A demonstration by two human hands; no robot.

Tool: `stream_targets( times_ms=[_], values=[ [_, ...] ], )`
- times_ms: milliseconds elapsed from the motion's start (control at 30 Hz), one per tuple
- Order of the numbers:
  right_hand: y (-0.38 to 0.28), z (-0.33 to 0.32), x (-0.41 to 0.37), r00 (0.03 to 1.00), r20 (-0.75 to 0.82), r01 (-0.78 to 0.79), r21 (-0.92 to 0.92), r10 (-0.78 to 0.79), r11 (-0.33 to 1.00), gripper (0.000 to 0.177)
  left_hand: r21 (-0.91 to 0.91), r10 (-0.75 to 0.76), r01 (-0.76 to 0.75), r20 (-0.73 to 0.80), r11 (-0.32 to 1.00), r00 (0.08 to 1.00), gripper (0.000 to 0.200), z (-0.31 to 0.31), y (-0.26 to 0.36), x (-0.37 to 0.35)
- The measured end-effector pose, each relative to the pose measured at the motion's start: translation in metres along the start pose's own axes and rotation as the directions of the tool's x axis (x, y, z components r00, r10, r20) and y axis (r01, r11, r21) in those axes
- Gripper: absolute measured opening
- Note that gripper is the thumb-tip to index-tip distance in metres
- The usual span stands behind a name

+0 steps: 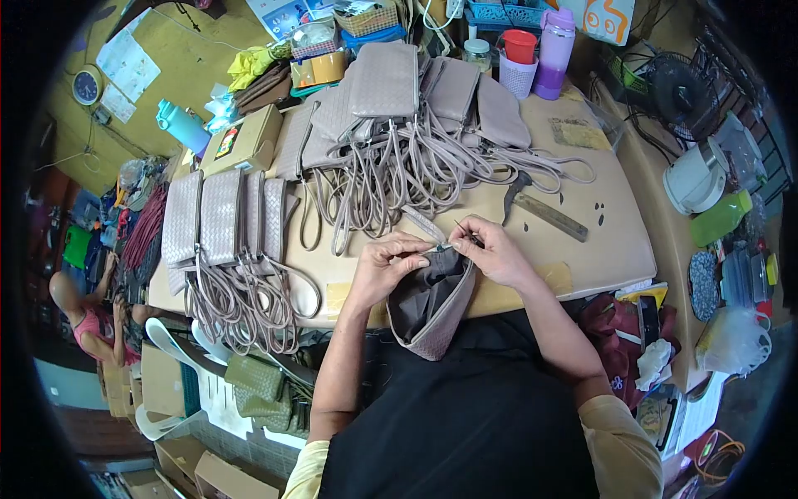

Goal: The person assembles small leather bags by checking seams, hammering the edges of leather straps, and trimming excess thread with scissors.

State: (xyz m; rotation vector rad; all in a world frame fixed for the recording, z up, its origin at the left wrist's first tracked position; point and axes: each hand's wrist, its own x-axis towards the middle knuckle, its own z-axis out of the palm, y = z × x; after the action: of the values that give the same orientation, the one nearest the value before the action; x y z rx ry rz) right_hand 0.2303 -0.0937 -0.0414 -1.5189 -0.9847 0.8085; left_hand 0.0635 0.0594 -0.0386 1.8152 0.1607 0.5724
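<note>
A mauve woven pouch with a dark grey lining hangs open at the table's front edge, its mouth towards me. My left hand is closed, pinching the pouch's rim near the zipper end. My right hand is closed around a small dark tool with a thin pointed tip; its kind is too small to tell. The right fingertips also meet the rim close to the left ones. A strap loop extends from that corner onto the table.
Stacked mauve pouches with tangled straps lie ahead; more pouches lie left. A hammer rests on the table at right. A purple bottle and red cup stand behind. Another person sits far left.
</note>
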Motion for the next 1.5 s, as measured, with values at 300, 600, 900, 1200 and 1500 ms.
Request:
stream_targets(
  times_ms=[300,600,900,1200,1500],
  values=[
    [-0.052,0.025,-0.035,0.907,-0.221,0.138,-0.647,-0.357,0.750,0.028,0.518,0.369,-0.296,-0.041,0.803,0.929,0.013,0.017,0.012,0.007],
    [-0.051,0.026,-0.045,0.906,-0.156,0.171,-0.713,-0.392,0.680,0.022,0.444,0.359,-0.269,-0.130,0.855,0.924,0.013,0.026,0.016,0.002],
    [-0.039,0.031,-0.042,0.861,-0.213,0.202,-0.692,-0.463,0.693,0.020,0.514,0.466,-0.347,-0.119,0.785,0.877,0.009,0.027,0.025,0.000],
    [-0.018,0.025,-0.032,0.880,-0.339,0.187,-0.398,-0.333,0.898,0.043,0.533,0.288,0.155,-0.653,0.832,0.701,0.023,-0.035,-0.006,-0.022],
    [-0.009,0.011,-0.017,0.961,-0.201,0.162,-0.147,-0.190,0.976,0.011,-0.217,-0.354,0.359,0.063,0.908,0.933,0.043,-0.010,0.018,-0.024]
  ],
)
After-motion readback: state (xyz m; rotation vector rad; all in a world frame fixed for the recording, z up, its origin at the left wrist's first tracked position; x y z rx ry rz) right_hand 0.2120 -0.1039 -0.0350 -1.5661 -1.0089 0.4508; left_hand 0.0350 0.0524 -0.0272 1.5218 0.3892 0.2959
